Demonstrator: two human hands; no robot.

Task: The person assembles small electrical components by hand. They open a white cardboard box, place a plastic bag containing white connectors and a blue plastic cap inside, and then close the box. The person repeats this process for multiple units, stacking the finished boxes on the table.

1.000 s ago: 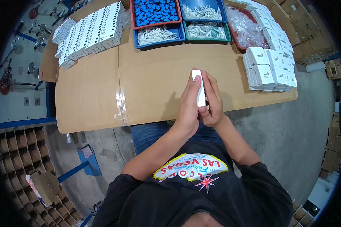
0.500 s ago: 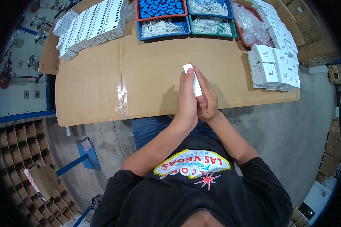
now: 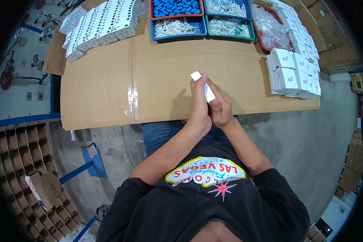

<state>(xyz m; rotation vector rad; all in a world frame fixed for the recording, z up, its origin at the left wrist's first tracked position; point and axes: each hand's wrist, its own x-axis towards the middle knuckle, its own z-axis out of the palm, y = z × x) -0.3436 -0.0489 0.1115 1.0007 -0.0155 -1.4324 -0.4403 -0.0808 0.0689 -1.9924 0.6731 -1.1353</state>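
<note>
A small white carton (image 3: pixel 209 93) is pressed between my two hands above the near part of the cardboard-covered table. My left hand (image 3: pixel 199 105) lies along its left side, fingers pointing away from me. On the other side, my right hand (image 3: pixel 221 105) closes round it, thumb bent near the carton's lower end. A white end or flap sticks out past the left fingertips at the far end. Most of the carton's sides are hidden by the palms and fingers.
Rows of white boxes (image 3: pixel 105 29) stand at the far left. At the back are a red tray (image 3: pixel 177 17) of blue pieces, blue and green trays (image 3: pixel 230 37) of white pieces, and clear plastic bags (image 3: pixel 270 26). Flat white cartons (image 3: pixel 288 78) are stacked at right on the cardboard (image 3: pixel 97 88).
The carton's far end now angles out to the left beyond my fingertips, and less of its long face shows. Both hands stay closed round it. The whole view has shifted slightly.
</note>
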